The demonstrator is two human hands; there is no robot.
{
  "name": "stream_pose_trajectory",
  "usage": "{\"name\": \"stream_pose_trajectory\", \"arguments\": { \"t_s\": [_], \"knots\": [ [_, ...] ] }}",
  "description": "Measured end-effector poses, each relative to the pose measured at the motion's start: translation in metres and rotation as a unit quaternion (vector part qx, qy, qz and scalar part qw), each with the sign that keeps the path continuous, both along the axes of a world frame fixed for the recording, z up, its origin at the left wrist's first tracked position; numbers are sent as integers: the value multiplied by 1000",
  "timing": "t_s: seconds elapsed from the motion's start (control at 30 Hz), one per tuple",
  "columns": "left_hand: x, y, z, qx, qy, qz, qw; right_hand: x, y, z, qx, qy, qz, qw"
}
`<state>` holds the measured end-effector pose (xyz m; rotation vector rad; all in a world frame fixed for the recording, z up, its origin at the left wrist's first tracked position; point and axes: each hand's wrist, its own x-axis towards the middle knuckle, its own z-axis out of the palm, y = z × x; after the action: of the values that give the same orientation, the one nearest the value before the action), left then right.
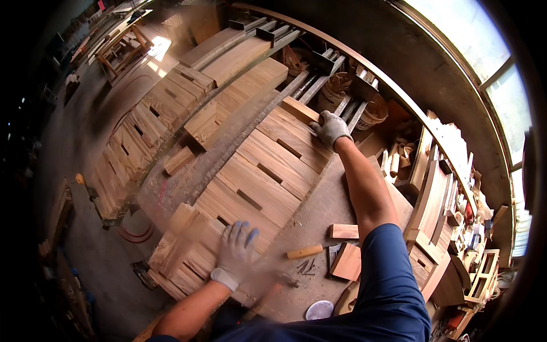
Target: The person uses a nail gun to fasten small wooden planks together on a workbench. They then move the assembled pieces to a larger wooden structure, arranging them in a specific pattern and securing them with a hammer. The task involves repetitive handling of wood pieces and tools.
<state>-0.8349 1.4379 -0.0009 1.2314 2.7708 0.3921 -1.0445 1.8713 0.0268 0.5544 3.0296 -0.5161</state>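
Observation:
Both my hands wear light grey work gloves. At the far end of a row of slotted wooden boards [259, 174], my right hand [331, 129] is closed over the end of a wooden block [300, 110] lying across the row. My left hand [236, 253] rests on the near end of the row, its bluish-tipped fingers stretched out over the wood, partly smeared by motion. Beside it, a blurred tool with a dark head [286, 280] lies low in the view; its kind is hard to make out.
On the bench are a wooden handle [305, 252], dark nails [307, 267], reddish wood blocks [346, 262] and a white round lid [319, 310]. Metal clamp bars [322, 77] and buckets [373, 111] stand beyond. Another row of slotted boards [137, 130] lies left.

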Motion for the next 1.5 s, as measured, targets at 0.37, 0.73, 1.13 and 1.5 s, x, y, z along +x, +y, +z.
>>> {"name": "stream_pose_trajectory", "arguments": {
  "t_s": [0.37,0.73,1.13,1.5],
  "knots": [
    [-1,-1,1,12,-2,-4,1000,1,19,-28,-133,71,24,988],
    [0,6,10,6,-12,-5,1000,14,38,-26,-219,102,-50,969],
    [18,-3,17,38,-41,28,998,278,-149,2,-402,152,-66,900],
    [16,-142,34,-50,111,311,942,422,-262,4,-464,-50,-86,880]
  ]
}}
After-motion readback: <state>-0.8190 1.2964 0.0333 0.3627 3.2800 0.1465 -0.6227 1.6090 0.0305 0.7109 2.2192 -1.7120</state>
